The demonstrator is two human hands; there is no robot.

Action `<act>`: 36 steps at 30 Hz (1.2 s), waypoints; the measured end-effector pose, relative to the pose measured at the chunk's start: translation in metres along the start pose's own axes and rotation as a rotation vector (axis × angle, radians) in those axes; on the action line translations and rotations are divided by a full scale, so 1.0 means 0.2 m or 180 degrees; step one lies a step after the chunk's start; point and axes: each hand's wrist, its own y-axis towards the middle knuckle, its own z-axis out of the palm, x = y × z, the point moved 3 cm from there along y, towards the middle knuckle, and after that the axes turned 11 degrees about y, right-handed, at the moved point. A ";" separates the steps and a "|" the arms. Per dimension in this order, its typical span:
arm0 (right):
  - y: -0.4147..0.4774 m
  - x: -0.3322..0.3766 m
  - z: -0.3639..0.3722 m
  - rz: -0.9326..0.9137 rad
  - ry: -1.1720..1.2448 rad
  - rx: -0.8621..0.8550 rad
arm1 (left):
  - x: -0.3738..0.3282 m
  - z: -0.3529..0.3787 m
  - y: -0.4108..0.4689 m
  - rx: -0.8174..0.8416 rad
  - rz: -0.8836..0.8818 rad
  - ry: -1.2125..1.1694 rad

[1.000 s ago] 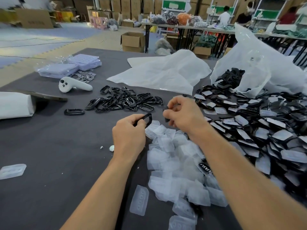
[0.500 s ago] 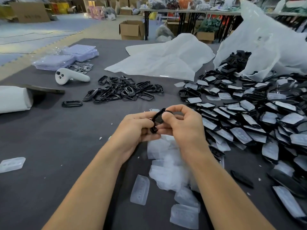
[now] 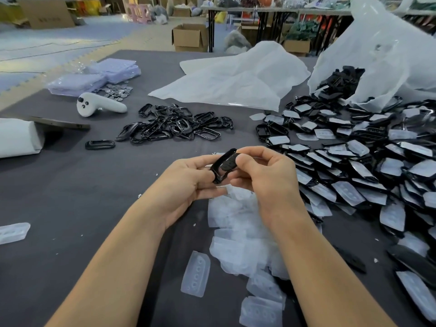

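Both hands meet over the middle of the dark grey table. My left hand and my right hand together pinch one glossy black plastic frame, held tilted on edge between thumbs and fingertips. Under the hands lies a heap of clear plastic inserts. A pile of empty black frames sits further back. To the right spreads a large pile of black frames with clear inserts.
A white controller and a lone black frame lie at the left. Flat plastic packets and a white sheet sit at the back. An open plastic bag spills black parts at the right.
My hands have come together: earlier each held its own piece apart, now both grip the single black frame. The view has tilted down slightly.
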 end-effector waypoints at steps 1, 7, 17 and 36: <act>0.00 0.01 0.00 -0.0018 0.0042 -0.0001 | 0.00 0.00 0.00 -0.0100 -0.0007 0.0003; -0.01 0.03 0.00 -0.0089 0.0045 0.0054 | -0.01 -0.03 0.01 -0.0571 -0.0060 -0.0084; -0.01 0.03 -0.03 -0.0144 -0.0483 -0.0127 | -0.01 -0.01 0.00 -0.0514 0.0033 -0.0092; 0.00 0.01 -0.04 -0.1244 -0.2981 0.0116 | 0.00 0.01 -0.03 -0.0548 0.0017 0.0392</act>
